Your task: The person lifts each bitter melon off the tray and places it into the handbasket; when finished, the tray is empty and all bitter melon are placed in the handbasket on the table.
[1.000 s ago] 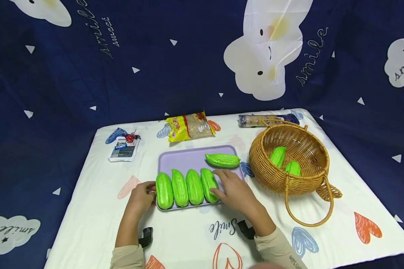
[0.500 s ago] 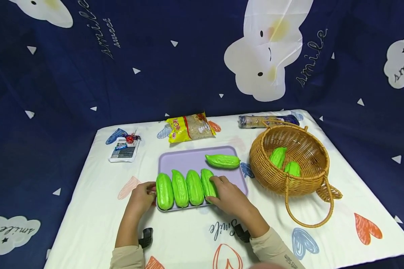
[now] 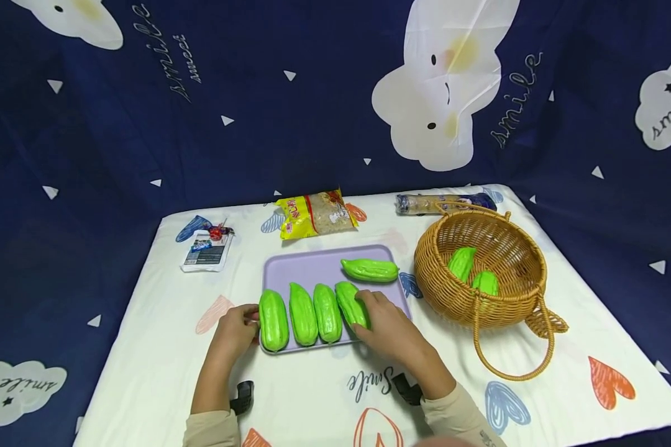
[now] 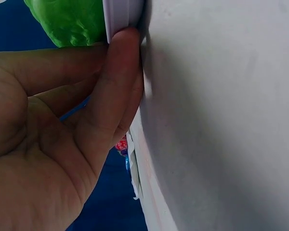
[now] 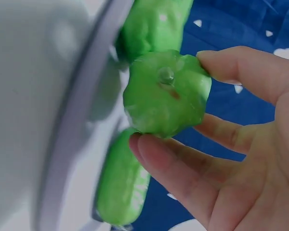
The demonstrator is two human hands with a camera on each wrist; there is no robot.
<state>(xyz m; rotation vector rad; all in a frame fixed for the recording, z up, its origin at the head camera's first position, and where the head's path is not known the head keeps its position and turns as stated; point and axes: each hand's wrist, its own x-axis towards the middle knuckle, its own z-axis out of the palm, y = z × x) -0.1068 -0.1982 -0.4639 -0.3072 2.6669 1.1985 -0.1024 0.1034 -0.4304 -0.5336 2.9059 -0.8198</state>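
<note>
Four green gourds in a row on a lilac tray. Right hand, fingers clamped on the rightmost gourd. Left hand at the tray's left edge, fingers seemingly pressed against it.

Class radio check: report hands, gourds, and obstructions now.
Left hand steadies tray edge. Right hand grips fourth gourd. Fifth gourd lies crosswise behind; nothing blocking.

My right hand has closed its fingers round the rightmost gourd in the row, tilting it so its far end leans left.
</note>
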